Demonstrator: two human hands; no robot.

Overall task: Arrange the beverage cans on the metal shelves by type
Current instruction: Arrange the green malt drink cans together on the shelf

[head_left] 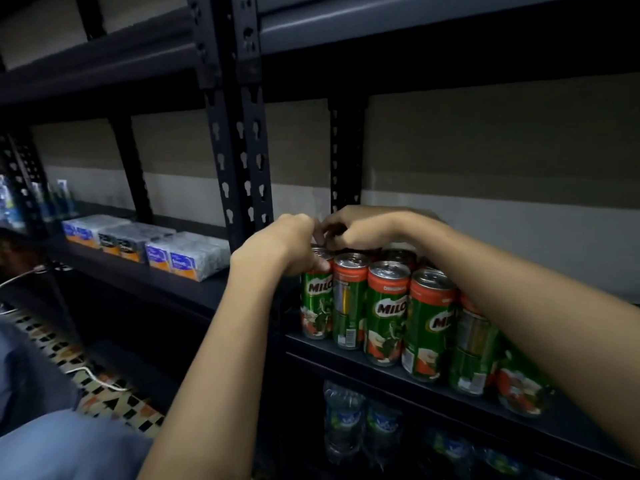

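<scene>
Setting: a dim storeroom with dark metal shelves (346,344); the landmark is the double slotted upright post (242,161) at the middle of the view.
Task items: green and red Milo cans (388,317) stand upright in tight rows on the shelf just to the right of the post, at the shelf's front edge, touching one another.
Left hand: the left hand (294,247) is beside the post, over the leftmost can (316,306), fingers curled down onto its top rim; it seems to be gripping that can.
Right hand: the right hand (356,230) reaches over the back rows, right of the post, fingers curled down among the can tops. Whether it holds a can cannot be told, as the fingertips are hidden.
Other items: wrapped tissue packs (145,247) lie on the shelf to the left of the post; water bottles (363,424) stand on the shelf below the cans; a patterned tiled floor (86,372) shows low and left of the post.
Stage: judged from the rows, the Milo group is largely in place and is being tightened up.
Risk: the front cans sit at the very lip, so a nudge from either forearm could tip one off the edge. Slim, tall cans packed close could also topple in a chain if one is pulled out sharply.
</scene>
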